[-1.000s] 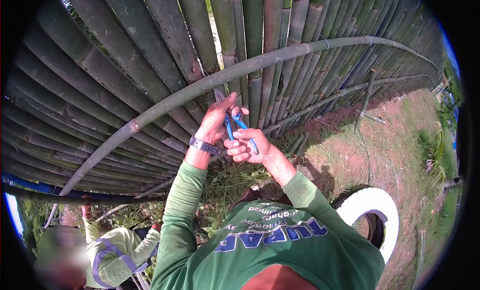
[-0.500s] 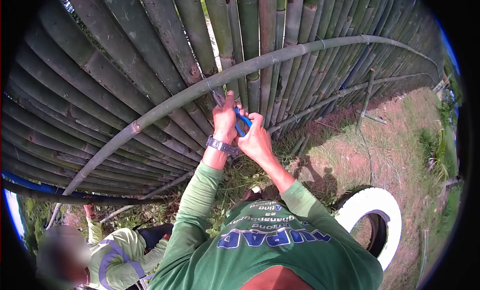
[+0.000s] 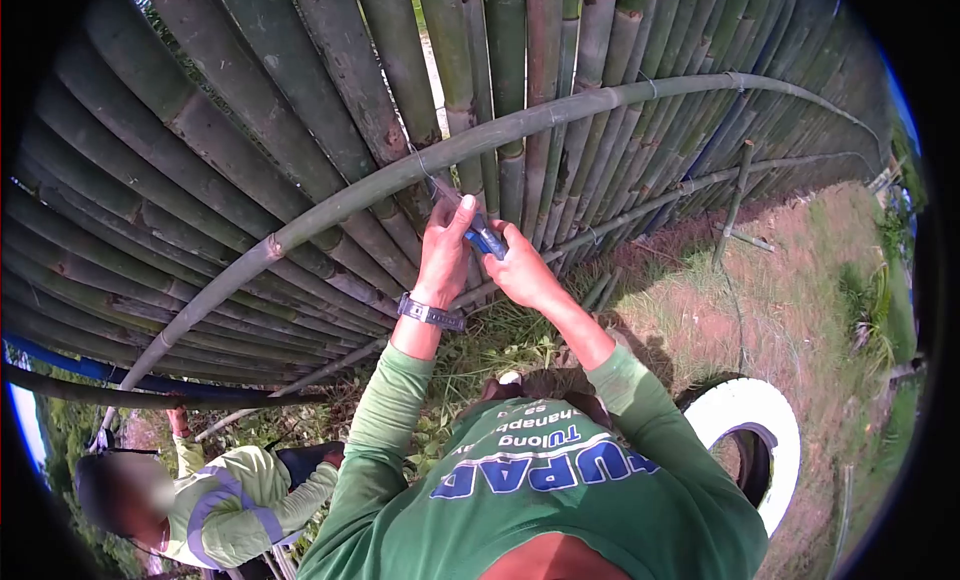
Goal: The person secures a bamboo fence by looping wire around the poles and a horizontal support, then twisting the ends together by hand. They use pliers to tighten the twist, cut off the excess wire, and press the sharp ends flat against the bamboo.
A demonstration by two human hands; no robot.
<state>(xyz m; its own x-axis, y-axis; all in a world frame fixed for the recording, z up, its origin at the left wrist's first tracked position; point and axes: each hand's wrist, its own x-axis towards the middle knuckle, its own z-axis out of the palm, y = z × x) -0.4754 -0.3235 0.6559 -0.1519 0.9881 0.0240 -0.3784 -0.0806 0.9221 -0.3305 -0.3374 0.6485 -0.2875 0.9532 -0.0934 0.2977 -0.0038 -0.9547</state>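
My left hand [image 3: 445, 248], with a watch on its wrist, is closed around a grey tool end just below the long horizontal bamboo pole [image 3: 530, 123]. Blue-handled pliers [image 3: 487, 237] lie between my two hands, and my right hand [image 3: 522, 270] is wrapped round their handles. A thin wire [image 3: 420, 162] loops over the pole above my left hand. Behind it stand upright bamboo poles [image 3: 508, 70] side by side. My fingers partly hide the pliers' jaws.
A co-worker [image 3: 235, 510] in a light green shirt crouches at the lower left, one hand raised to the fence. A white-painted tire [image 3: 780, 430] lies on the grass at the right. A thin bamboo post [image 3: 735, 205] leans by the fence.
The pliers have turned and their handles look closer together. My hands have shifted slightly, with my left thumb now over the tool. The co-worker's head has turned.
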